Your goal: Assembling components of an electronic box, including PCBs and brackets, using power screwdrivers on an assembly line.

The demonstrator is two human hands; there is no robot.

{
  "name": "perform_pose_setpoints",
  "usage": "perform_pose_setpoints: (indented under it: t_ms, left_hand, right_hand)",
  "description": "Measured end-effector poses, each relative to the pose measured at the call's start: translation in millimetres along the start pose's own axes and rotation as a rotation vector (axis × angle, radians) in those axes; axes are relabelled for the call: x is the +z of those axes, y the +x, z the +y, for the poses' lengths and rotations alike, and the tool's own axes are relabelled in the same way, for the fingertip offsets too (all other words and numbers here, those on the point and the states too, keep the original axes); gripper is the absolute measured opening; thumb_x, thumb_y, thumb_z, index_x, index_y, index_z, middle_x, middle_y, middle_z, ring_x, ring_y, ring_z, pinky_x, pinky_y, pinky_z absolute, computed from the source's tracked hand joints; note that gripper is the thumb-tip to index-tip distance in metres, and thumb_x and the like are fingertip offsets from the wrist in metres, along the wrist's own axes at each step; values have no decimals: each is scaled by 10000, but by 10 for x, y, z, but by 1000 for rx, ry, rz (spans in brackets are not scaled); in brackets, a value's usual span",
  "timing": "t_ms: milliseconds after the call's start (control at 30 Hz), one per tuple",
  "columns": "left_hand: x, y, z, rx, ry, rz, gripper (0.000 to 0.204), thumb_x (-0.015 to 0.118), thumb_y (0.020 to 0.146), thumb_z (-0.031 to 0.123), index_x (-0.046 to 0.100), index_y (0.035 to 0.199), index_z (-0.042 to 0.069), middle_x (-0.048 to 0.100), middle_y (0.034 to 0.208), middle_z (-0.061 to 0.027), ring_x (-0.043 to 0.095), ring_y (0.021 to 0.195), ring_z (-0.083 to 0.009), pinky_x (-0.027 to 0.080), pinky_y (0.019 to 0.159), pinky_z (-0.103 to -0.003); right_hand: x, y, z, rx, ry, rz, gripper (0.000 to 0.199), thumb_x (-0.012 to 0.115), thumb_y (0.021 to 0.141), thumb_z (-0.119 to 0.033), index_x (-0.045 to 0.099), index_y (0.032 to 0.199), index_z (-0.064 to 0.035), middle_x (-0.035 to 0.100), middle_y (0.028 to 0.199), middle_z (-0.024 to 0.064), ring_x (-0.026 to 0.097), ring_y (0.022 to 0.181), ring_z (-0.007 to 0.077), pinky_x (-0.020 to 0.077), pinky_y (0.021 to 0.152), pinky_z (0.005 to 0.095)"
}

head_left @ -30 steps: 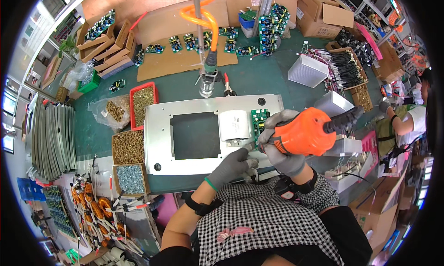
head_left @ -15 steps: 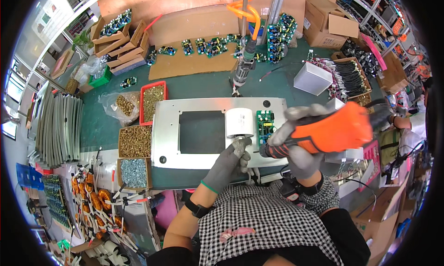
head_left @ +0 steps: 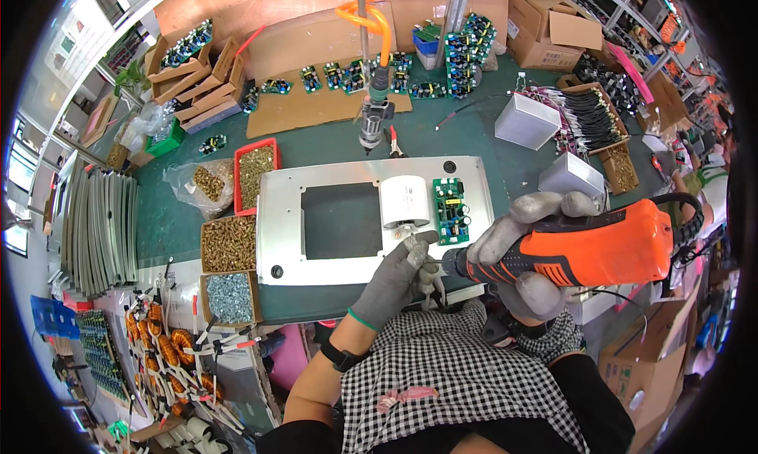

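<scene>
In my right hand [head_left: 525,249] is an orange and black electric screwdriver [head_left: 592,245], held almost level with its bit pointing left. Its tip reaches my left hand [head_left: 395,276], whose gloved fingers are pinched together at the near edge of a silver metal panel [head_left: 280,225]; whatever they hold is too small to make out. Just beyond those fingers, a white cylindrical capacitor [head_left: 405,199] lies on the panel, right of a large rectangular cut-out. Beside the capacitor sits a green circuit board [head_left: 450,209]. Both hands wear grey gloves.
A second driver [head_left: 375,118] hangs on an orange coiled hose behind the panel. To the left stand a red bin [head_left: 257,148] and boxes of brass fasteners [head_left: 229,245] and silver screws [head_left: 230,298]. White-grey boxes [head_left: 527,122] with wires stand at right; circuit boards line the back.
The electric screwdriver has come down and levelled, its bit now at my left fingers. The hanging driver has swung left. My left hand stays at the panel's near edge.
</scene>
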State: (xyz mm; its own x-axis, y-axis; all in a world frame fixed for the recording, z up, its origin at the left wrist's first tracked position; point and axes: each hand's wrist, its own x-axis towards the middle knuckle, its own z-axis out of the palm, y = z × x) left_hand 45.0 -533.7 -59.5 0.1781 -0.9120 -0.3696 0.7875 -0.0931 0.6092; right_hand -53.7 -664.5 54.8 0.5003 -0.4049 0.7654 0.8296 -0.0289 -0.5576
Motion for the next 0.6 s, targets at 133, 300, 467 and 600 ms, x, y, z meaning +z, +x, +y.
perform_pose_setpoints:
  t_ms: [133, 300, 467, 600]
  left_hand:
    - [-10, -13, -28, -3, 20, 10, 483, 511, 919, 369, 423, 1268, 46, 533, 836, -45, 537, 626, -74, 491, 586, -223]
    - [29, 5, -38, -8, 32, 31, 508, 504, 921, 376, 406, 1275, 24, 532, 832, -37, 520, 608, -60, 482, 579, -214]
    - [17, 30, -97, 20, -31, -64, 588, 448, 933, 439, 398, 1275, -36, 517, 687, -18, 452, 499, -50, 437, 497, -205]
    - [36, -44, 40, -151, 186, -27, 613, 401, 944, 458, 380, 1290, -47, 532, 662, -26, 440, 469, -62, 426, 471, -201]
  right_hand:
    - [11, -68, -9, 28, -9, -10, 714, 701, 765, -73, 277, 1338, -51, 490, 1184, 201, 640, 765, 251, 568, 601, 366]
    - [127, -66, -36, -11, -16, 39, 661, 656, 746, 70, 296, 1292, -24, 500, 1162, 257, 647, 790, 259, 558, 659, 368]
    - [57, -102, -43, -36, -125, -1, 656, 626, 740, 104, 301, 1292, -35, 500, 1167, 245, 633, 728, 226, 548, 609, 347]
    - [-115, -138, -10, -11, -314, 154, 591, 514, 707, 129, 337, 1248, -31, 524, 1104, 190, 574, 592, 162, 505, 513, 286]
